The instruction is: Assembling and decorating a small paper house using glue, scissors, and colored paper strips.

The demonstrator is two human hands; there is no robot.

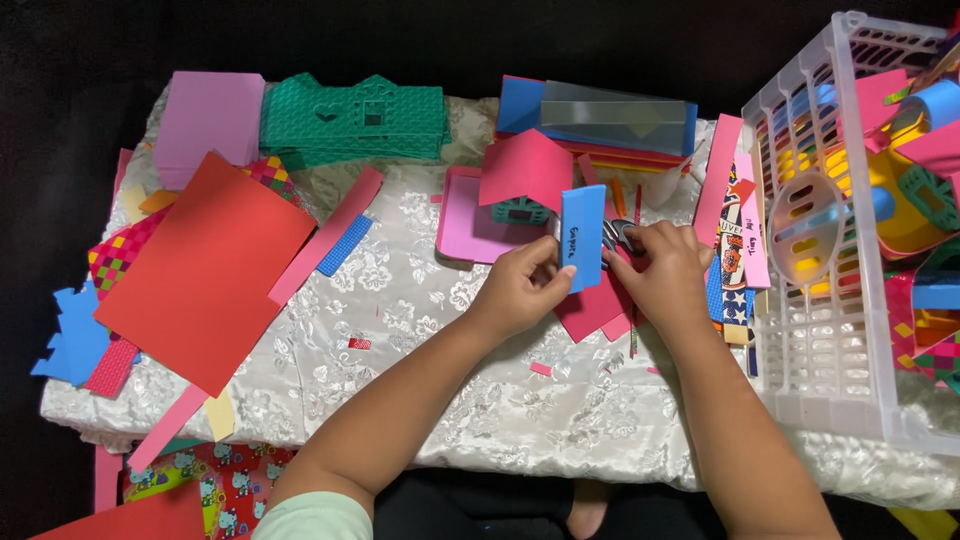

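My left hand (520,285) holds a small blue foam strip (582,235) upright, pinched between thumb and fingers. My right hand (665,270) is closed around a pair of scissors (618,233), whose grey handles show just right of the strip. Under both hands lies a red foam piece (592,310). Just behind them stands a small green foam house with a red roof (525,170) on a pink sheet (462,222).
A large red sheet (200,270) lies at the left with a purple sheet (208,120) and a flat green foam house (352,118) behind it. A white plastic crate (830,330) full of coloured foam stands at the right. Foam scraps litter the white patterned cloth (400,300).
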